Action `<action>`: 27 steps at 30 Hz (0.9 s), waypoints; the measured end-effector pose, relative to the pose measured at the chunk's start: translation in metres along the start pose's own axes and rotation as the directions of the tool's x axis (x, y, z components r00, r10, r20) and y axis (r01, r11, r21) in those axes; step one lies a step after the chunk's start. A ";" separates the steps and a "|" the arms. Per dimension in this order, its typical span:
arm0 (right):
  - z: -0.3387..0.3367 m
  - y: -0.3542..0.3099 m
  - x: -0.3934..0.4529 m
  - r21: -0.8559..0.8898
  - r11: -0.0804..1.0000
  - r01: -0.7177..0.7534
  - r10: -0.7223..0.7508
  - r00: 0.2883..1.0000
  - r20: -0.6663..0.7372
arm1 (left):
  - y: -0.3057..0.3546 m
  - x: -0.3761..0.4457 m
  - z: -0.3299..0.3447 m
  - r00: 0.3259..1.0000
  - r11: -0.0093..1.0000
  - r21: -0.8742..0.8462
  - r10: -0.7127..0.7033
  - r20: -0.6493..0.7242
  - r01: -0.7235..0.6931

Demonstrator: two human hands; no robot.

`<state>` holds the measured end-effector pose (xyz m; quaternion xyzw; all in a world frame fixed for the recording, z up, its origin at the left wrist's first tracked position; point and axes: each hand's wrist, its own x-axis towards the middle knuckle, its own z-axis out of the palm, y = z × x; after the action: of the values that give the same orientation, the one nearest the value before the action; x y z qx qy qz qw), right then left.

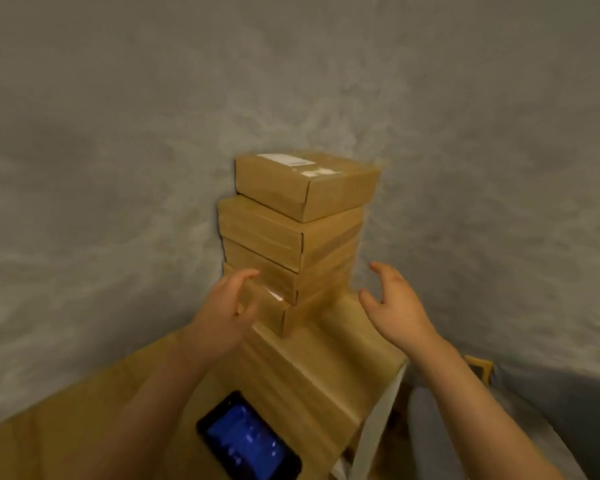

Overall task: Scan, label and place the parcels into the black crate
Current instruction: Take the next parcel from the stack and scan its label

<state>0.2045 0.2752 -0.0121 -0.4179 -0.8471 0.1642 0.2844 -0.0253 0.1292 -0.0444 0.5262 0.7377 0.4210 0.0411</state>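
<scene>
Here, a stack of brown cardboard parcels (298, 233) stands in the middle of the frame, on the far end of a pale wooden worktop (326, 368) that runs from the centre down toward the lower middle. About five boxes are piled up, each turned a little against the one below, so the edges do not line up. The top parcel (307, 183) carries a white label (286, 159) on its upper face, and a second white patch lies just beside it toward the right. The lowest parcel (274, 310) sticks out toward the camera and shows a small pale patch on its top edge. The left hand (227, 306) reaches in from the lower left with fingers loosely bent, right at the left side of the lower boxes; the picture is soft with blur, so whether it truly touches the cardboard cannot be told, and it does not plainly grasp anything. The right hand (394, 303) is released, fingers spread and slightly curved, just to the right of the stack and apart from it. At the bottom centre a dark phone (248, 441) with a lit blue screen lies flat on the worktop. A grey textured wall (118, 150) fills the upper half behind everything, and something grey (534, 417) sits in the lower right corner.
</scene>
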 end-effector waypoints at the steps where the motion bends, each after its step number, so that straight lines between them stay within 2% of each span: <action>1: -0.007 0.006 0.026 0.023 0.999 0.024 -0.024 1.000 -0.014 | 0.007 0.021 0.005 0.999 1.000 -0.007 0.005 -0.039 -0.005; 3: -0.018 0.016 0.080 0.091 0.995 0.046 -0.041 0.998 -0.046 | 0.024 0.059 0.012 0.993 0.999 -0.040 -0.002 -0.115 -0.002; 6: -0.028 0.029 0.156 0.250 0.968 0.022 -0.002 0.997 -0.077 | 0.047 0.106 0.022 0.971 0.974 -0.214 -0.115 -0.210 0.069; 9: -0.032 0.036 0.212 0.456 0.887 -0.074 0.113 0.992 -0.059 | 0.068 0.134 0.032 0.925 0.868 -0.481 -0.274 -0.264 0.119; 11: -0.030 0.039 0.238 0.570 0.811 -0.130 0.182 0.983 -0.035 | 0.075 0.142 0.036 0.898 0.791 -0.600 -0.344 -0.275 0.119; 15: -0.018 0.045 0.268 0.670 0.728 -0.144 0.195 0.981 -0.002 | 0.072 0.153 0.040 0.916 0.831 -0.544 -0.302 -0.265 0.117; 19: -0.005 0.046 0.272 0.666 0.743 -0.059 0.151 0.985 -0.080 | 0.066 0.156 0.042 0.932 0.873 -0.472 -0.268 -0.243 0.128; 27: -0.007 0.001 0.234 0.709 0.700 0.089 0.080 0.976 -0.201 | 0.066 0.114 0.013 0.869 0.843 -0.536 -0.294 -0.398 0.040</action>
<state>0.0949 0.4638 0.0734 -0.2881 -0.6819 0.4322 0.5150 -0.0202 0.2349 0.0350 0.3112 0.6311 0.7095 0.0387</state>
